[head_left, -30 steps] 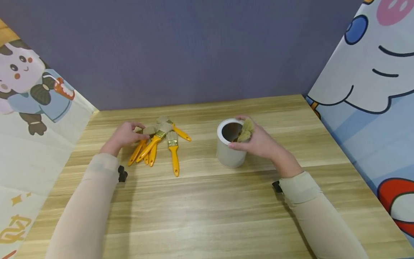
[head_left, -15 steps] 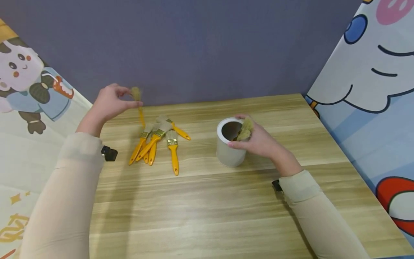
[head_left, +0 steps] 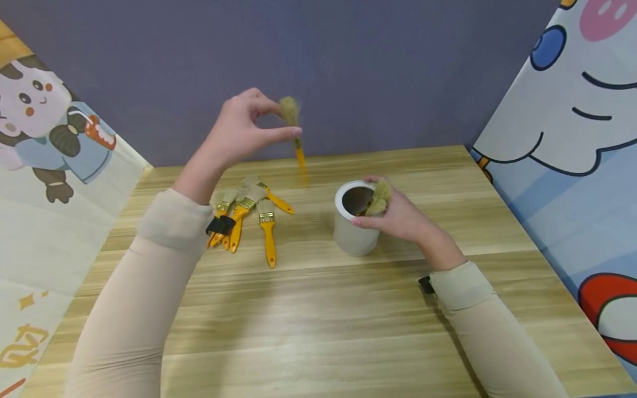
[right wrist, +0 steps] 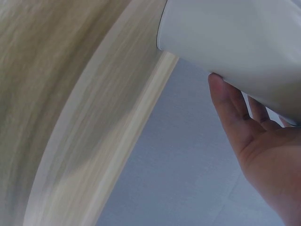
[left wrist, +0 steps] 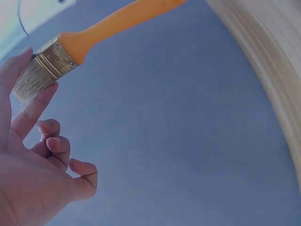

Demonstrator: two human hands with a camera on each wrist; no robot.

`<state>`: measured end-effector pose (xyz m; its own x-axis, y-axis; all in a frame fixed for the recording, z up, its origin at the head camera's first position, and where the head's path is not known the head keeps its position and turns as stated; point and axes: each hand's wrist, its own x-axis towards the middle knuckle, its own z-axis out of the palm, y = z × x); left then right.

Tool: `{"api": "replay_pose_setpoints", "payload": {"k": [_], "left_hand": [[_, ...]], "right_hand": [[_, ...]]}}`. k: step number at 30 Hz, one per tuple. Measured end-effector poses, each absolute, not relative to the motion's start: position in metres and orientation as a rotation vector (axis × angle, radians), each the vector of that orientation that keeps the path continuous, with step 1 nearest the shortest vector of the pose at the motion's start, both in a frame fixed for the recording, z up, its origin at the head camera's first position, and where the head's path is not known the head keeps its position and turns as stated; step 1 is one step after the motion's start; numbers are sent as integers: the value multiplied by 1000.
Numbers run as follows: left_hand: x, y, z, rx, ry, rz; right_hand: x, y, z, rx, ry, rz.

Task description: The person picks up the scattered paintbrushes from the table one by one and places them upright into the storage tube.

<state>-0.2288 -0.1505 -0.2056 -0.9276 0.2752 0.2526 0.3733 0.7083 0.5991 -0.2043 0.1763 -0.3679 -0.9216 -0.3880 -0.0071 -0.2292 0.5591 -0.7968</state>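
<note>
My left hand point(head_left: 244, 127) pinches a paintbrush point(left wrist: 108, 30) by its bristle end between thumb and finger. The orange handle hangs downward above the back of the table, left of a white can point(head_left: 350, 237). My right hand point(head_left: 400, 215) curls round the can's right side near the rim, and in the right wrist view its fingers press on the smooth white wall point(right wrist: 225, 37). Bristles of brushes point(head_left: 380, 199) stick up out of the can by that hand; their handles are hidden inside. Several more paintbrushes point(head_left: 269, 237) lie on the table to the left, partly behind my left wrist.
The wood-grain table point(head_left: 318, 320) reaches back to a grey-blue panel point(head_left: 318, 72). Cartoon-printed panels stand at the left point(head_left: 55, 132) and right point(head_left: 562, 110) sides.
My left hand has picked a paintbrush from the pile, lifted it and carried it right toward the can. My right hand and the can have stayed in place.
</note>
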Motion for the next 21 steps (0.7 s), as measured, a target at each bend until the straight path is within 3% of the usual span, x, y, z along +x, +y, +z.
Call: {"api": "replay_pose_setpoints", "payload": {"k": [9, 21], "left_hand": [[-222, -94, -216, -709, -2653, -1147], [-216, -66, -221, -779, -2490, -1231]], "right_hand": [[-207, 176, -371, -528, 2590, -1332], [-206, 177, -371, -546, 2555, -1361]]}}
